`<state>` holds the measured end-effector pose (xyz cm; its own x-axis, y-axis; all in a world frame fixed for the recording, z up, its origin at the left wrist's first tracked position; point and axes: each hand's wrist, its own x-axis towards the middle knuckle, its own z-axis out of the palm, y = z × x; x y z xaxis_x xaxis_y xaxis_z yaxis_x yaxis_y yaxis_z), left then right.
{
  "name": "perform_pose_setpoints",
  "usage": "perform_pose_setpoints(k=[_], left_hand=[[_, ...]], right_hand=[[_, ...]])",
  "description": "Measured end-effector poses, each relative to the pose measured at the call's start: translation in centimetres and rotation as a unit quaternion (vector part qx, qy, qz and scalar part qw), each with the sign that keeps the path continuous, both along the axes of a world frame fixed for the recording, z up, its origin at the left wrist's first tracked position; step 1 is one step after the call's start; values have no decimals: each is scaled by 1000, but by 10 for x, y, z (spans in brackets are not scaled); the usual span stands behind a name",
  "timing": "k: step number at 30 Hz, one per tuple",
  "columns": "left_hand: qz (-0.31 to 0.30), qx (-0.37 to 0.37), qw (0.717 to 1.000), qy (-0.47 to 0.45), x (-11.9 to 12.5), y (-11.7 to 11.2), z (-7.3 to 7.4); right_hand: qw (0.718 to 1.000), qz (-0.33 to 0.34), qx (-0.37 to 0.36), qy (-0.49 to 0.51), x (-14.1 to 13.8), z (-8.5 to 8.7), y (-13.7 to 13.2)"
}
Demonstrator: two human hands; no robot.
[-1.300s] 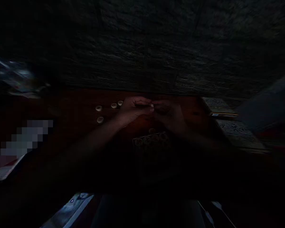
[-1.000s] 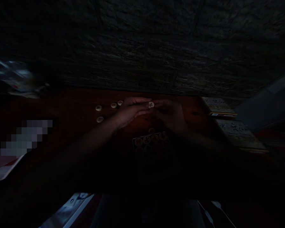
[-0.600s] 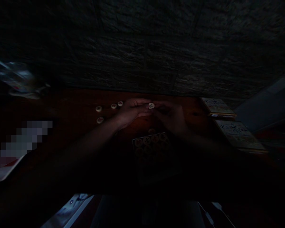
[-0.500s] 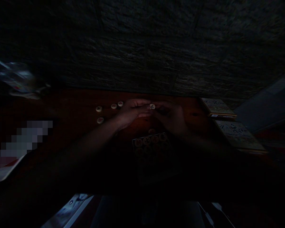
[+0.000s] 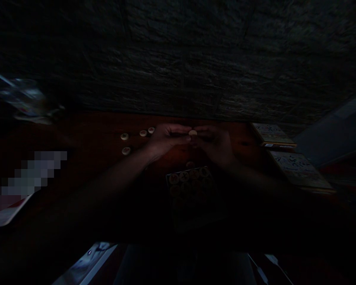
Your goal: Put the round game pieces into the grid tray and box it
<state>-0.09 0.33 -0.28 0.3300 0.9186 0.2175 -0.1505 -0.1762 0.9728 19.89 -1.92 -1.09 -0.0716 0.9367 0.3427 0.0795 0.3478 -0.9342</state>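
Between the fingertips of both hands is a round, pale Chinese chess piece (image 5: 192,133); no character shows on the side facing me. My left hand (image 5: 166,136) reaches it from the left, thumb and fingers closing at its edge. From the right, my right hand (image 5: 218,143) pinches it with bent fingers. Nearer to me lies an open box of Chinese chess pieces (image 5: 192,174), set in rows, its near part lost in shadow. One loose chess piece (image 5: 190,164) rests just beyond the box's far edge. Left of my left hand are several loose pieces (image 5: 126,151) on the wooden table.
Two flat printed boxes (image 5: 298,168) lie at the right of the table (image 5: 91,126). A clear plastic cup with a straw (image 5: 29,99) stands at the far left. Behind the table rises a rough stone wall (image 5: 178,71). White cables (image 5: 261,273) hang below the near edge.
The chess piece between my hands has turned, so its dark character no longer shows and a plain surface faces me. Both hands stay in nearly the same place.
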Motion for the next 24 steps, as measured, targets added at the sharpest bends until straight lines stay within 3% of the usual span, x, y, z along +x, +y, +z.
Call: perform_pose_setpoints(k=[6,13,24], left_hand=[[22,46,998,24,-1,3,-1],[16,34,998,40,1,-4,2],[19,29,999,34,0,-5,4]], right_hand=[[996,25,-82,40,-3,7,-4],[999,10,-46,-7,0,6,-3],[998,30,-47,9,1,7,0]])
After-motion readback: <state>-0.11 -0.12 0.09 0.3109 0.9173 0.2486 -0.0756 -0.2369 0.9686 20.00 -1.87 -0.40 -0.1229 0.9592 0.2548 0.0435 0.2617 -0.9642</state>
